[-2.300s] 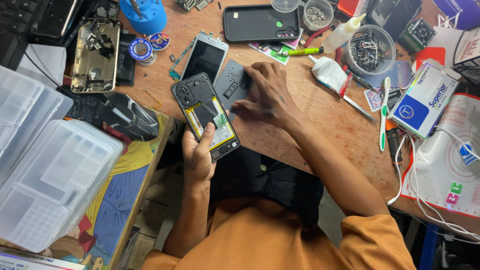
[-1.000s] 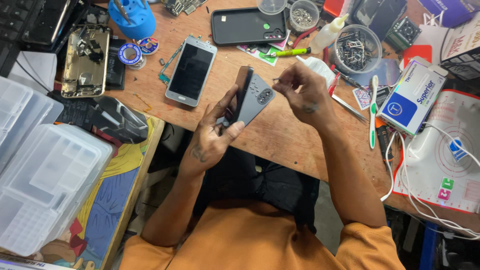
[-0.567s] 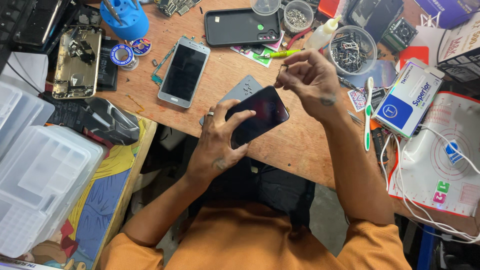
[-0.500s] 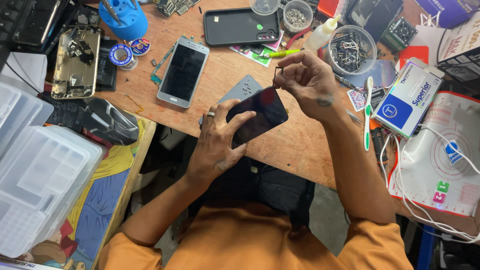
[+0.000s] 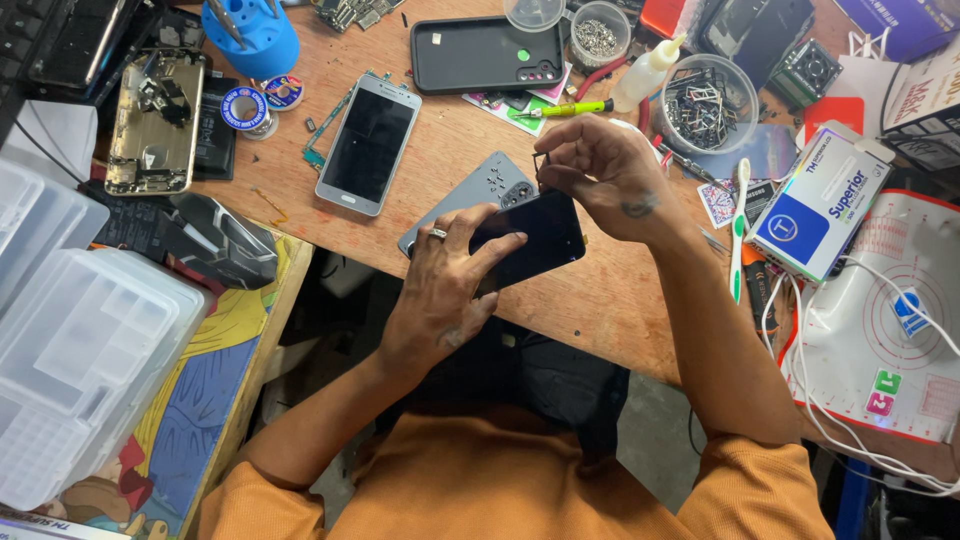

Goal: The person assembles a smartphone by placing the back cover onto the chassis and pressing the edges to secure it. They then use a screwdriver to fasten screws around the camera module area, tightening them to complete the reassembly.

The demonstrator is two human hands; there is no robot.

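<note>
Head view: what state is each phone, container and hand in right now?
Dark phone: screen up, dark, held in left hand.
Right hand: pinching a small part at the phone's top edge.
Silver phone: flat, screen dark.
Gold phone: opened, insides showing.
Plastic bowl: uncovered, holds metal parts.

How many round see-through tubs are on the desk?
3: an empty tub at the top edge, a small tub of tiny screws beside it, and a big tub of metal bits further right. Others may hide outside the picture.
</note>
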